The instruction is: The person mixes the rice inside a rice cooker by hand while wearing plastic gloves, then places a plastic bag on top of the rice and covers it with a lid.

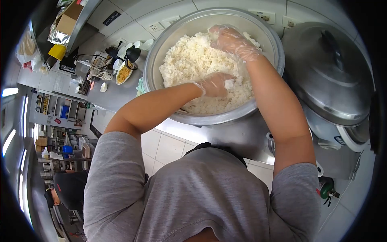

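A large round metal pot [151, 60] full of cooked white rice [193, 56] stands on the counter in front of me. Both my hands wear clear plastic gloves and are inside it. Low in the rice, at the near side, my left hand [214, 84] is curled, with a clump of rice at its fingers. My right hand [234, 42] reaches to the far side of the pot, bent down against the rice; its fingertips are partly hidden by the glove and the grains.
A big domed metal lid [326, 76] rests on a cooker [326, 125] right of the pot. To the left, the steel counter [121, 97] carries an oval dish of orange-yellow food [123, 74] and several white bowls. Another person [70, 187] in dark clothing is at far left.
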The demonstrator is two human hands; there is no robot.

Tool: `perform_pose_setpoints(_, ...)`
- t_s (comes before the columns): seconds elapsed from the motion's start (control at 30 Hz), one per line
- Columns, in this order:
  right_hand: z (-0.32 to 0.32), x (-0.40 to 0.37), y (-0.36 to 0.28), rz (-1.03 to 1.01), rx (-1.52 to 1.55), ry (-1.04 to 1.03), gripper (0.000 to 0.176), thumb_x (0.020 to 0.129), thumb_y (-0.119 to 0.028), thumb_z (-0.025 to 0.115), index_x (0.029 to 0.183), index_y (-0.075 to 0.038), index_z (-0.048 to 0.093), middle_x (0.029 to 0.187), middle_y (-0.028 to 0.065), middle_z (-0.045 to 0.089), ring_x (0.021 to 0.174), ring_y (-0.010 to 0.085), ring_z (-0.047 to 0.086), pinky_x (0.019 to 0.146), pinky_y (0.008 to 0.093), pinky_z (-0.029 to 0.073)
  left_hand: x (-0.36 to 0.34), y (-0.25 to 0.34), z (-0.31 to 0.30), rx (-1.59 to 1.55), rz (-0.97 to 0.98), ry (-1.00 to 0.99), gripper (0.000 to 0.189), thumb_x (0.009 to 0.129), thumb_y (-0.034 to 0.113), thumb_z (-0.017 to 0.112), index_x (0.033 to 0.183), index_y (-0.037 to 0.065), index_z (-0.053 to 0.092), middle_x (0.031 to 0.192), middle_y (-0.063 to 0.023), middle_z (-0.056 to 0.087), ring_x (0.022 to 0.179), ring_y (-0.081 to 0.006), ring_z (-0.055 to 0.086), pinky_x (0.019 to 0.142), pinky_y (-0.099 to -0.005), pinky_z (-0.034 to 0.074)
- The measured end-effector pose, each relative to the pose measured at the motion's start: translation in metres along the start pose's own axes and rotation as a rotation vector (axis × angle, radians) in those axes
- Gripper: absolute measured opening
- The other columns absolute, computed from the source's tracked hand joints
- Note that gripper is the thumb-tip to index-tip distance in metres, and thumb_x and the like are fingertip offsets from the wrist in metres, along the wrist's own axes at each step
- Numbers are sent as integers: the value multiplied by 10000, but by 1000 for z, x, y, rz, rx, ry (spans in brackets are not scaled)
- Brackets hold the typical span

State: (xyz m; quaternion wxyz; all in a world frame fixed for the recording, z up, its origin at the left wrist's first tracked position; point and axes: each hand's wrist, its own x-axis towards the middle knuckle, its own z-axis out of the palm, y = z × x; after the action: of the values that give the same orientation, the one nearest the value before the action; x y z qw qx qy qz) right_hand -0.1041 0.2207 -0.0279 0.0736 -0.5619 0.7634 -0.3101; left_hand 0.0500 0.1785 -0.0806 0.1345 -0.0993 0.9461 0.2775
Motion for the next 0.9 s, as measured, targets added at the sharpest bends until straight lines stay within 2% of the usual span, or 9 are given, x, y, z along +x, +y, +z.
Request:
perform_pose_setpoints(0.17,-4,5,13,62,116,69,489,801,-286,685,1228,-97,541,1193,184,585,1101,307,560,938,382,444,-18,29,-59,-417,-221,74,341,757,51,633,1083,59,536,913,-127,614,914,-202,628,632,-209,545)
perform_pose_setpoints(0.27,-3,7,17,85,131,112,453,804,-283,680,1205,-111,560,1160,170,602,1073,291,574,922,380,449,1,-1,-96,-164,-178,66,421,792,83,636,1189,56,501,1024,-141,609,971,-248,618,779,-301,558)
perform_pose_setpoints(0.37,-7,4,16,149,154,128,436,801,-281,676,1193,-122,568,1119,160,616,1052,282,582,906,378,457,5,-28,-120,-6,-85,290,516,821,147,632,1302,83,454,1221,-200,547,1104,-306,569,960,-384,473)
perform_pose_setpoints(0.43,-10,2,16,207,176,132,430,799,-279,672,1187,-126,571,1101,157,621,1044,280,584,901,377,460,8,-21,-144,677,-137,-146,629,868,380,582,1393,97,380,1372,-215,433,1262,-337,446,1052,-419,355)
perform_pose_setpoints(0.47,-12,2,17,243,201,123,414,781,-240,638,1177,-132,587,1141,134,615,1078,290,573,924,368,452,12,-14,-154,680,-121,-151,629,868,380,582,1393,97,380,1372,-215,433,1262,-337,446,1052,-419,355)
perform_pose_setpoints(0.57,-15,2,17,311,185,105,406,760,-193,600,1161,-135,607,1185,111,608,1116,298,559,948,359,444,37,-21,-173,162,-483,70,751,883,658,315,1392,112,400,1420,-165,394,1300,-352,392,1037,-440,354)
perform_pose_setpoints(0.7,-14,7,28,256,-30,83,472,772,-312,619,1211,-146,568,1132,151,615,1059,290,582,910,382,457,73,-32,-126,-326,-446,57,645,896,544,424,1361,98,438,1395,-166,427,1239,-335,459,1007,-406,393)
perform_pose_setpoints(0.77,-17,7,29,282,-45,78,478,770,-312,625,1215,-148,566,1149,149,610,1079,296,573,921,383,453,80,-16,-93,462,-149,47,535,804,196,575,1301,26,473,1328,-187,477,1162,-299,521,950,-358,439)
perform_pose_setpoints(0.9,-9,12,28,329,44,40,431,762,-260,634,1174,-141,594,1213,126,589,1118,289,561,955,372,442,74,-29,-66,352,-209,-129,483,825,168,567,1279,30,480,1364,-171,440,1234,-324,461,1033,-403,387)
